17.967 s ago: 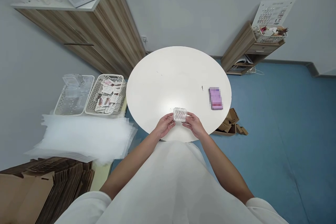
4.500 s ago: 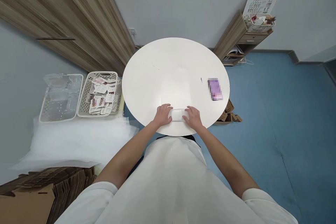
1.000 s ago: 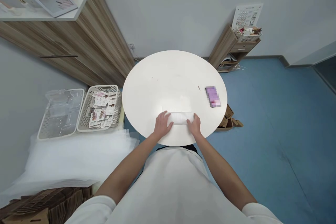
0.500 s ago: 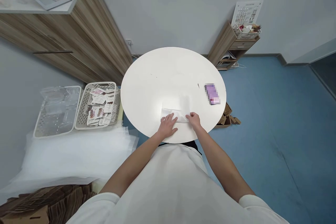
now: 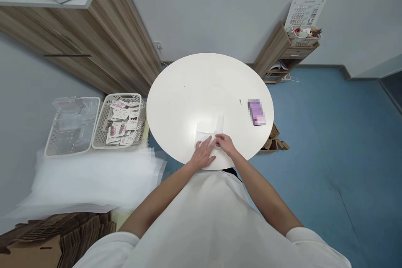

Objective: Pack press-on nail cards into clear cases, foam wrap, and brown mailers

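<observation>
A thin white translucent sheet point(image 5: 203, 127), partly folded, lies near the front edge of the round white table point(image 5: 188, 75). My left hand point(image 5: 201, 155) rests flat on the sheet's near part with its fingers spread. Beside it, my right hand point(image 5: 225, 144) has thumb and fingers pinched together on the folded right part of the sheet. One narrow strip of the sheet stands out beyond the right fingertips. My hands cover the near edge of the sheet.
A blurred purple item point(image 5: 256, 112) lies at the table's right. Left of the table are a basket of printed cards point(image 5: 108, 142), a basket of clear plastic pieces point(image 5: 52, 146), a stack of white sheets point(image 5: 100, 180) and folded cardboard point(image 5: 37, 251). A box of cardboard scraps point(image 5: 268, 145) is on the floor.
My right hand has moved left with the sheet's right part, folding it inward toward my left hand. My left hand stays flat on the sheet. The view has shifted slightly.
</observation>
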`<state>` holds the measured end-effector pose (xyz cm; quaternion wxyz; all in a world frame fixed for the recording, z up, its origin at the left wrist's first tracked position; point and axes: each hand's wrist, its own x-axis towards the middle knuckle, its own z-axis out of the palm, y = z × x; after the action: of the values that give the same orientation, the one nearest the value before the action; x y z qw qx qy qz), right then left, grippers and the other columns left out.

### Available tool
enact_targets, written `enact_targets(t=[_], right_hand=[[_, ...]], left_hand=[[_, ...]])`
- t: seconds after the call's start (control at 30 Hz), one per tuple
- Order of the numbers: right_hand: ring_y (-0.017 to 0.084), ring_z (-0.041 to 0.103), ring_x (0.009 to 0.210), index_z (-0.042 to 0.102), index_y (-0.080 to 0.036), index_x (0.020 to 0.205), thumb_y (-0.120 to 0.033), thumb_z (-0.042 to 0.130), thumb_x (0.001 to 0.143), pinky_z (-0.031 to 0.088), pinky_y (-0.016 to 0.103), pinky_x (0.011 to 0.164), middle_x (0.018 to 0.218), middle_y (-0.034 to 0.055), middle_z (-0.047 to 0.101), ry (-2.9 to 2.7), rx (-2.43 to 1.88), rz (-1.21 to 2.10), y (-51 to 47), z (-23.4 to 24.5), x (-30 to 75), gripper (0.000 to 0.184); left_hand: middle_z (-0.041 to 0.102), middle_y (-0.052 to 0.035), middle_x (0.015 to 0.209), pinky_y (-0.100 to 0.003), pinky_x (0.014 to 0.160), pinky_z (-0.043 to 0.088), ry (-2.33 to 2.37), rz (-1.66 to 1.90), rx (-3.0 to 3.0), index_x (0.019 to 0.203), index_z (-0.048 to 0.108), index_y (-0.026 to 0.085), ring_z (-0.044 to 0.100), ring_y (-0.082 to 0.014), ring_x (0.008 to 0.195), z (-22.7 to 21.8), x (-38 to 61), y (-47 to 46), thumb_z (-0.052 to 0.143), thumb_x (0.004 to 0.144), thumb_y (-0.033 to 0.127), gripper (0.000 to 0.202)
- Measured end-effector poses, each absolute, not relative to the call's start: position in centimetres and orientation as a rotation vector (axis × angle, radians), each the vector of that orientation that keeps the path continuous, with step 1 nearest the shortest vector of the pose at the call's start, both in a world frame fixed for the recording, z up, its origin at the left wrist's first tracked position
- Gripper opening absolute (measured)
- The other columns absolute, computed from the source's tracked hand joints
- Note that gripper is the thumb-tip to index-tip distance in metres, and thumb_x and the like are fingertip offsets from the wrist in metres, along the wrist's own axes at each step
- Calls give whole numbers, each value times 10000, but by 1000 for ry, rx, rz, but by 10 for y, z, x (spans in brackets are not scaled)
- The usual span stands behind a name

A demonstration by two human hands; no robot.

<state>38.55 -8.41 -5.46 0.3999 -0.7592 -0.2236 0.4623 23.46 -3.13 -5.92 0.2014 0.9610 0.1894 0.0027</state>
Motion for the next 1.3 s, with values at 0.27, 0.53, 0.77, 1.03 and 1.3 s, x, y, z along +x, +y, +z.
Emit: enact_targets(t=[0.27, 0.53, 0.77, 1.03, 1.3], right_hand=[[151, 560, 810, 513, -220, 1125, -261, 512, 739, 468, 321, 771, 1073, 68, 492, -1083, -2216, 786, -100, -61, 390, 388], [174, 506, 966, 384, -238, 1239, -235, 489, 760, 450, 322, 810, 1256, 80, 277, -1258, -2245, 781, -106, -74, 371, 490], [184, 496, 980, 411, -250, 1217, -241, 501, 750, 452, 336, 810, 1246, 72, 305, -1302, -2110, 824, -104, -77, 366, 476], [185, 493, 969, 458, -246, 1180, -258, 533, 729, 455, 343, 803, 1220, 68, 335, -1279, -2006, 858, -105, -82, 363, 458], [161, 492, 856, 469, -241, 1185, -213, 535, 719, 443, 329, 784, 954, 41, 430, -1172, -2025, 863, -102, -87, 357, 471]], left_hand=[[340, -104, 1352, -477, 1000, 138, 492, -98, 2657, 1253, 354, 238, 262, -263, 1252, -58, 229, -31, 457, 771, 309, 498], [176, -148, 1397, -460, 976, 249, 1378, 23, 1871, 1305, 216, 192, 166, -308, 1284, -65, 208, -41, 539, 713, 441, 719], [281, -148, 1327, -309, 813, 425, 1513, 241, 1096, 1271, 231, 204, 447, -224, 1103, -69, 212, -21, 652, 638, 383, 781], [594, -70, 902, -254, 593, 418, 1343, 157, 982, 911, 565, 159, 554, -137, 693, -65, 207, -4, 645, 610, 304, 344], [599, -23, 714, -266, 619, 440, 1191, 221, 1496, 741, 593, 172, 541, -124, 638, -65, 229, -15, 583, 658, 274, 132]])
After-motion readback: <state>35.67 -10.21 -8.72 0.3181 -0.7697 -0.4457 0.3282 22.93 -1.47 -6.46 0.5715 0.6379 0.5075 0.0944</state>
